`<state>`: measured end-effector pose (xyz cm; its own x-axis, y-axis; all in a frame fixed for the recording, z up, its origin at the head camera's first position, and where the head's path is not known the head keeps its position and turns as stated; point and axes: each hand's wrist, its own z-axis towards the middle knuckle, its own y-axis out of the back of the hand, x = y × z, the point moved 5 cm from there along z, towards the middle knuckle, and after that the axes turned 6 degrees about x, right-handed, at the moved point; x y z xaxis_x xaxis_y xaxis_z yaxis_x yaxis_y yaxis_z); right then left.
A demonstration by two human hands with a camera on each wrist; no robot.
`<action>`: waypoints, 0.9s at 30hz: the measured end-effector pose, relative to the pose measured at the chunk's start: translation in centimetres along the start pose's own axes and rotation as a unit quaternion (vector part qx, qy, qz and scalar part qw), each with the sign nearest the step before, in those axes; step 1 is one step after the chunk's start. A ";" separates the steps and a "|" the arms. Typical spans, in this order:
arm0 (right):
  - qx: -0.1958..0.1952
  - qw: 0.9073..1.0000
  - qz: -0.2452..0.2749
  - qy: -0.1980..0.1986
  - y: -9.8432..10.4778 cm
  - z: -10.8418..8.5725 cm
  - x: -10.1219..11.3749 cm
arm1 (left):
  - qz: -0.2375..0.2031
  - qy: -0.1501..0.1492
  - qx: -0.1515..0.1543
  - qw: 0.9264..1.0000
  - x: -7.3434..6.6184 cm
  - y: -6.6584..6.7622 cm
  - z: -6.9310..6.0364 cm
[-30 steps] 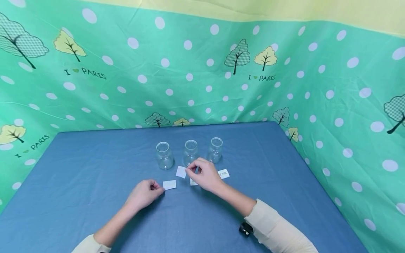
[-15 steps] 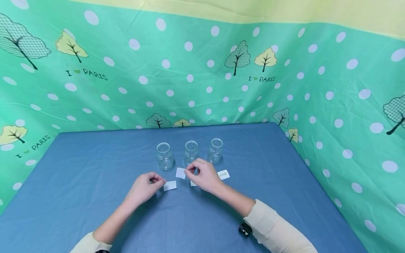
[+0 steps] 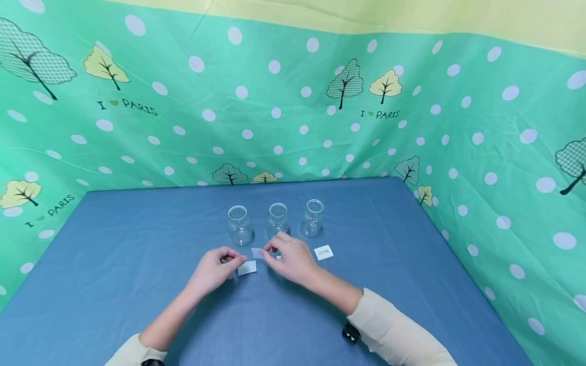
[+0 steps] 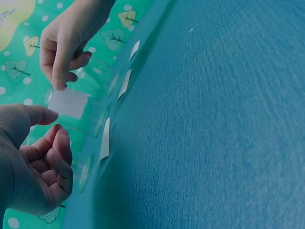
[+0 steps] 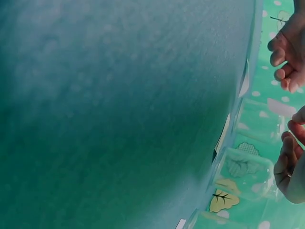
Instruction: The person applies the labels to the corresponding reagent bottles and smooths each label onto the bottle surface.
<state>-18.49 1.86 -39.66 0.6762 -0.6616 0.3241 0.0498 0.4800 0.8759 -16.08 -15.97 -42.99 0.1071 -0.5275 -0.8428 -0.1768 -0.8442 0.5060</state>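
My right hand (image 3: 293,259) pinches a small white slip of paper (image 4: 69,103) by one edge between thumb and index finger, raised above the table. My left hand (image 3: 216,267) hovers to its left, thumb and index finger apart, with nothing between them; its other fingers curl loosely. In the left wrist view a narrow gap separates the left thumb from the slip. Below the left fingertips lies a white card (image 3: 247,268). A second card (image 4: 125,85) is mostly hidden by my right hand in the head view. The third card (image 3: 323,252), with handwriting, lies to the right.
Three clear glass jars without lids stand in a row behind the cards: the left jar (image 3: 240,229), the middle jar (image 3: 277,216) and the right jar (image 3: 312,221). A blue cloth (image 3: 137,244) covers the table. Green patterned curtains (image 3: 256,101) hang behind and at the right.
My left hand has lifted off the card and moved slightly right, closer to the slip. My right hand has shifted slightly left and down with the slip, uncovering more of the right card.
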 end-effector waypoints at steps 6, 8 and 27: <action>-0.020 0.997 -0.053 0.050 -0.1 -0.2 0.8 | -0.031 -0.003 0.018 0.999 -0.2 -0.5 0.1; -0.024 0.995 -0.070 0.062 -0.1 -0.3 1.1 | -0.042 -0.005 0.019 0.999 -0.4 -0.5 0.0; -0.063 0.973 -0.152 0.164 -0.6 -0.8 2.7 | -0.089 0.037 0.003 0.995 -0.1 -0.8 0.2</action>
<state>-16.08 0.27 -39.62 0.8132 -0.5748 -0.0914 0.3588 0.3713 0.8564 -16.16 -15.27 -43.35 0.2086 -0.3752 -0.9032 -0.1539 -0.9246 0.3485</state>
